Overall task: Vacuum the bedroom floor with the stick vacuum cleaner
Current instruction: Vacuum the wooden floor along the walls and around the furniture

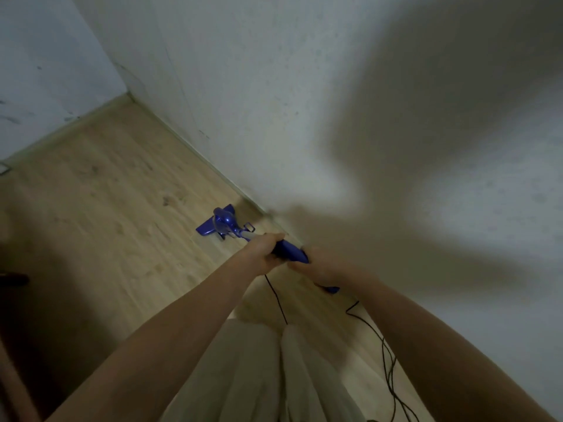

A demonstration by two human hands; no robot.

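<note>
Gripping glossy blue stick vacuum (227,224), left hand (264,250), right hand (316,267), pale wood-grain floor (100,202)

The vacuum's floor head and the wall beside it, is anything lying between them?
In the head view only bare wooden floor shows between the blue floor head and the wall; the black cord trails behind, near the person's legs.

- Blue stick vacuum cleaner (227,225), mid-frame, tilted from floor head up toward lower right.
- Floor head flat on pale wooden floor (100,202), close beside the wall's base.
- Black cord (387,354) trailing toward lower right.
</note>
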